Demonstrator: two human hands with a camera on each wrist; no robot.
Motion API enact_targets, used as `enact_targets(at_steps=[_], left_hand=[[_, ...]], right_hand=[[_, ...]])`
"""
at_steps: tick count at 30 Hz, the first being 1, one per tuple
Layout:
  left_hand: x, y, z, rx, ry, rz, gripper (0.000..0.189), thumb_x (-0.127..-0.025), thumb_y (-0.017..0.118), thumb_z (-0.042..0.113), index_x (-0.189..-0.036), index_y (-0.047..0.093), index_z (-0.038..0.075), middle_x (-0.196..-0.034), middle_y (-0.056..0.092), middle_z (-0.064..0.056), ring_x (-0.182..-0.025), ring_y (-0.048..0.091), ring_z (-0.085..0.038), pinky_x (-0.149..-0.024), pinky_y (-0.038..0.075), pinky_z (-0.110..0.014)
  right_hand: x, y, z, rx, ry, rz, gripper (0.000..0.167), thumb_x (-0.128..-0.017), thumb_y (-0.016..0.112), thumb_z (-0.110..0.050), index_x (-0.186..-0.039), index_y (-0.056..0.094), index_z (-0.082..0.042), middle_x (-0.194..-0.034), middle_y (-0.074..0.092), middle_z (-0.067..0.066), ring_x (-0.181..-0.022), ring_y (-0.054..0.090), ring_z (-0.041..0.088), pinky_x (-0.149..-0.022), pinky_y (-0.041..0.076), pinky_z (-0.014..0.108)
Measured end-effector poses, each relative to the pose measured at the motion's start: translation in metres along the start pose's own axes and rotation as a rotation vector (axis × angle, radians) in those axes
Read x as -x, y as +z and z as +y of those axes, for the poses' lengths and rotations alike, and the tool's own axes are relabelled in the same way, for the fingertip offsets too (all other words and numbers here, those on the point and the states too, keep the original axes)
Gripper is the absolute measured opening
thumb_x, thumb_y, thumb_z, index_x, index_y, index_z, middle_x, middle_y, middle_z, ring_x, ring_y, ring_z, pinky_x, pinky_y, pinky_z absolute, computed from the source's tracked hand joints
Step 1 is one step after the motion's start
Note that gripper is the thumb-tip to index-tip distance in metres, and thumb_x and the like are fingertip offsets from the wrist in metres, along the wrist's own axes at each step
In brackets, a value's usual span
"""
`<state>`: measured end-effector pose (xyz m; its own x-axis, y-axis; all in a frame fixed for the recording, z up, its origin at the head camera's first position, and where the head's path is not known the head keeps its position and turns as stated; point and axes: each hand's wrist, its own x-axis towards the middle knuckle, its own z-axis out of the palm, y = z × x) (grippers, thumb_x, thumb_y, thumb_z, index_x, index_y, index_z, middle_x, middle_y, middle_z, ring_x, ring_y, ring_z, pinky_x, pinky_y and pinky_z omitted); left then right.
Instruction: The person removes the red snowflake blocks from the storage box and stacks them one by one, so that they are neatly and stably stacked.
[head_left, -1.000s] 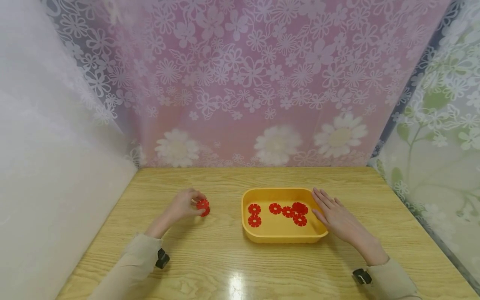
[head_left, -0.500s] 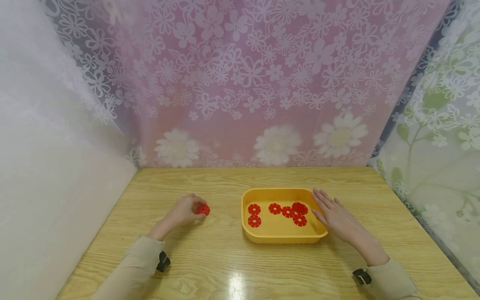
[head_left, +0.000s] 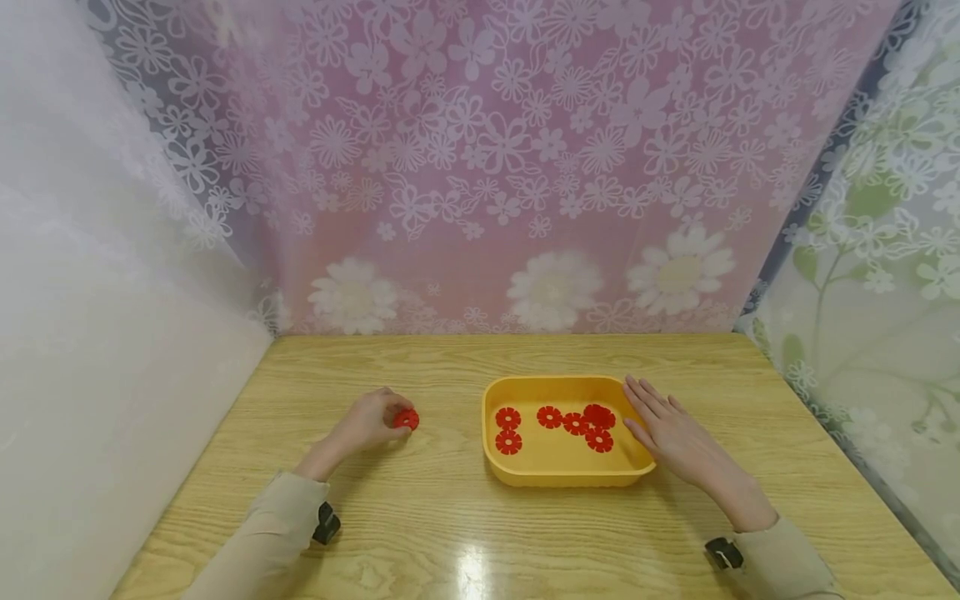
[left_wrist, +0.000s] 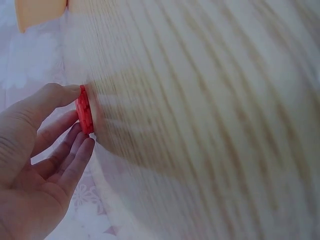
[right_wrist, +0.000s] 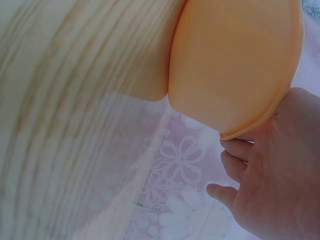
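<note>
My left hand [head_left: 369,421] is low over the table at the left, thumb and fingers pinching a small stack of red notched plastic discs [head_left: 407,419]. In the left wrist view the stack [left_wrist: 84,110] lies flat at the tabletop, gripped by its edges. To the right stands a yellow tray [head_left: 566,478], with several more red notched discs [head_left: 576,424] inside. Two touch each other near its left wall; the others cluster toward the right, some overlapping. My right hand [head_left: 678,437] rests on the tray's right rim with fingers extended; in the right wrist view it lies along the tray's edge [right_wrist: 235,65].
The wood-grain table [head_left: 450,533] carries the tray and discs. A pink flowered curtain [head_left: 480,167] hangs along the back edge, with pale cloth [head_left: 112,333] on the left and leaf-patterned cloth [head_left: 870,317] on the right.
One second ago the left hand held a red disc tilted above another on the table; it has lowered it flat onto that one. The right hand and tray stay put.
</note>
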<state>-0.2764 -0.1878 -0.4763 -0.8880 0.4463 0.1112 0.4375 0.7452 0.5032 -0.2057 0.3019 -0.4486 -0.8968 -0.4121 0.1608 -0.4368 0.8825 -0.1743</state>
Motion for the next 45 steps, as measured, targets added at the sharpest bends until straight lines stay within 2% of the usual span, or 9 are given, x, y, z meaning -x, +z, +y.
enact_targets(at_steps=[13, 17, 20, 23, 29, 36, 45], left_hand=[[0.001, 0.000, -0.004, -0.026, 0.045, 0.002, 0.034, -0.085, 0.083, 0.015, -0.116, 0.073, 0.004, -0.101, 0.066, -0.007, -0.089, 0.066, -0.021, -0.076, 0.057, -0.034], [0.001, -0.001, -0.004, 0.005, 0.008, -0.002, 0.035, -0.087, 0.081, 0.016, -0.119, 0.072, 0.004, -0.105, 0.067, -0.008, -0.091, 0.067, -0.023, -0.079, 0.058, -0.037], [0.000, -0.006, -0.001, 0.075, -0.033, 0.019, 0.032, -0.092, 0.076, 0.013, -0.122, 0.071, 0.003, -0.113, 0.067, -0.012, -0.099, 0.068, -0.029, -0.083, 0.059, -0.041], [-0.002, -0.012, 0.004, 0.126, -0.045, 0.059, 0.030, -0.095, 0.071, 0.012, -0.123, 0.070, 0.001, -0.119, 0.066, -0.016, -0.106, 0.067, -0.033, -0.087, 0.059, -0.044], [-0.006, -0.019, 0.016, 0.155, -0.005, 0.106, 0.030, -0.096, 0.069, 0.010, -0.125, 0.069, -0.001, -0.122, 0.067, -0.017, -0.108, 0.067, -0.033, -0.090, 0.059, -0.042], [-0.015, -0.017, 0.031, 0.158, 0.032, 0.094, 0.031, -0.097, 0.070, 0.014, -0.127, 0.069, 0.004, -0.125, 0.067, -0.016, -0.107, 0.068, -0.030, -0.089, 0.059, -0.038], [-0.032, -0.013, 0.062, 0.242, 0.083, 0.089, 0.034, -0.096, 0.071, 0.014, -0.130, 0.067, 0.007, -0.127, 0.068, -0.012, -0.109, 0.068, -0.027, -0.092, 0.058, -0.039]], right_hand=[[0.000, 0.000, 0.000, -0.004, 0.009, -0.007, 0.063, -0.106, 0.053, -0.026, -0.156, 0.030, 0.005, -0.162, 0.027, 0.024, -0.149, 0.026, 0.043, -0.114, 0.025, 0.068], [0.000, 0.001, 0.000, -0.013, 0.015, -0.015, 0.063, -0.106, 0.053, -0.027, -0.156, 0.030, 0.005, -0.163, 0.026, 0.024, -0.149, 0.025, 0.044, -0.114, 0.025, 0.068], [0.000, 0.001, 0.000, -0.014, 0.017, -0.014, 0.063, -0.106, 0.053, -0.026, -0.156, 0.030, 0.005, -0.163, 0.026, 0.024, -0.149, 0.025, 0.044, -0.115, 0.024, 0.068], [0.000, 0.001, 0.000, -0.010, 0.012, -0.009, 0.063, -0.106, 0.054, -0.026, -0.156, 0.030, 0.005, -0.162, 0.026, 0.024, -0.149, 0.026, 0.044, -0.115, 0.024, 0.068], [0.000, 0.000, -0.001, -0.005, 0.009, -0.002, 0.063, -0.106, 0.054, -0.025, -0.156, 0.031, 0.005, -0.162, 0.027, 0.025, -0.148, 0.027, 0.044, -0.114, 0.025, 0.068], [0.000, 0.000, -0.001, -0.008, 0.018, -0.009, 0.063, -0.106, 0.054, -0.026, -0.156, 0.031, 0.005, -0.162, 0.026, 0.025, -0.149, 0.026, 0.044, -0.114, 0.024, 0.068], [0.000, 0.001, 0.000, 0.003, 0.014, 0.002, 0.063, -0.105, 0.054, -0.025, -0.156, 0.031, 0.005, -0.162, 0.027, 0.024, -0.148, 0.027, 0.044, -0.114, 0.025, 0.068]])
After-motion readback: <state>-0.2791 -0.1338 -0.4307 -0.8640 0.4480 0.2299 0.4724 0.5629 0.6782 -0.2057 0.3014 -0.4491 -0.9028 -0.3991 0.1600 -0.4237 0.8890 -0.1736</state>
